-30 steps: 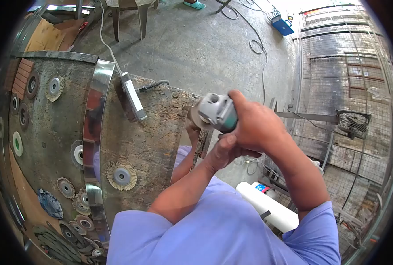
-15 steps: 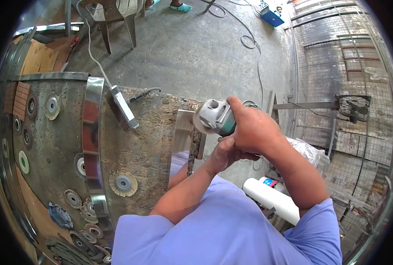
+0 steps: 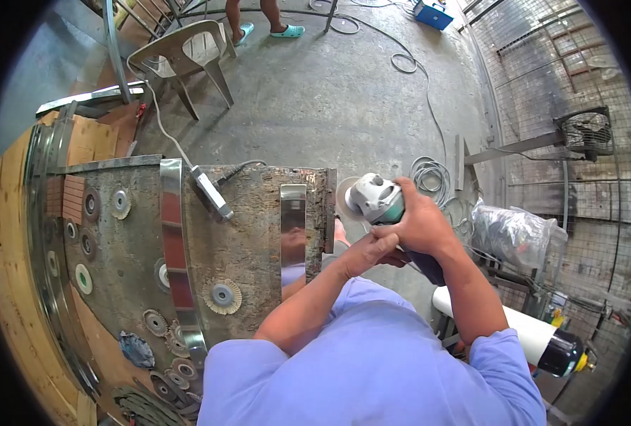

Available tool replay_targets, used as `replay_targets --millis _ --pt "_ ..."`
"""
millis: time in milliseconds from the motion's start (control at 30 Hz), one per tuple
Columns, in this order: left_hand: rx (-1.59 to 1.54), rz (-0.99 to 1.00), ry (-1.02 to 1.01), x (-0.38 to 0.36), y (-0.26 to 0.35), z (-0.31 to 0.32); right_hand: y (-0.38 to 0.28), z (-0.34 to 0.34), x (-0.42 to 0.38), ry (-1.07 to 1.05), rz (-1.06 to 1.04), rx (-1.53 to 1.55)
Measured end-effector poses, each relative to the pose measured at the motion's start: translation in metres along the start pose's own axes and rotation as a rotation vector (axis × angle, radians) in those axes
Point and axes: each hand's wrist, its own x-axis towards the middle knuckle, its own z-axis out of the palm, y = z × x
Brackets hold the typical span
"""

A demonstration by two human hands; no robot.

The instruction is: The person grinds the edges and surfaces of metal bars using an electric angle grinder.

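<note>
An angle grinder with a grey-white head and a green and dark body is held up just past the bench's right edge. Its thin round disc faces left, apart from the bench. My right hand is closed over the grinder's body from the right. Below it, my left hand is closed against the body's underside, its fingers partly hidden. Close by on the bench lies a shiny metal strip, which mirrors part of me.
The worn wooden bench bears a long metal band, a power strip, a flap wheel and several other discs. A fan, bagged goods and a white cylinder stand right. Another person's feet show beyond a chair.
My view has shifted, showing more of the floor's far end. Both hands have carried the grinder right, from beside the metal strip to beyond the bench edge.
</note>
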Motion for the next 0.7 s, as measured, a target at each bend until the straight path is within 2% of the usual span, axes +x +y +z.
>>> replay_targets --millis 67,167,233,333,433,533,633,700 --pt "0.606 -0.106 0.105 -0.016 0.025 0.006 0.017 0.0 -0.005 0.048 -0.005 0.159" --pt "0.877 0.108 0.654 -0.084 0.059 0.042 0.06 0.009 -0.007 0.165 -0.04 0.368" --pt "1.205 0.085 1.069 -0.12 0.055 0.037 0.082 0.007 -0.011 0.178 -0.023 0.431" --pt "1.349 -0.314 1.271 -0.146 0.041 0.03 0.104 0.005 -0.019 0.167 0.019 0.529" --pt "1.387 -0.43 1.245 -0.147 0.002 0.013 0.119 0.003 -0.02 0.162 0.006 0.57" --pt "1.538 -0.097 1.336 -0.144 -0.007 0.01 0.128 -0.001 -0.023 0.169 -0.007 0.582" --pt "1.409 -0.141 1.293 -0.145 0.001 0.016 0.136 -0.005 -0.03 0.153 -0.012 0.58" --pt "1.706 -0.247 1.328 -0.134 0.005 0.028 0.137 -0.006 -0.03 0.157 -0.015 0.553"
